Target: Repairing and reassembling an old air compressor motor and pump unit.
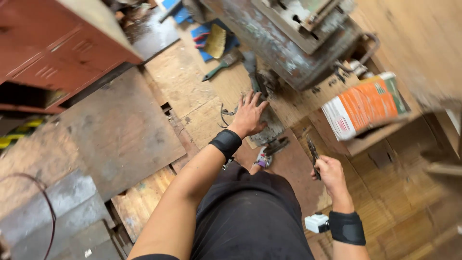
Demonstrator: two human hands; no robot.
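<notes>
From the head camera, my left hand (249,114) is spread open, fingers fanned, pressing flat on a grey metal plate (269,129) that lies on the wooden floor (178,79) just in front of the big rusty grey machine (284,45). My right hand (331,174) is curled shut around a dark pair of pliers (313,153), held well to the right of the plate, nearer me than the machine. An orange-and-white carton (365,105) sits to the machine's right. A green-handled brush (221,65) lies left of the machine.
</notes>
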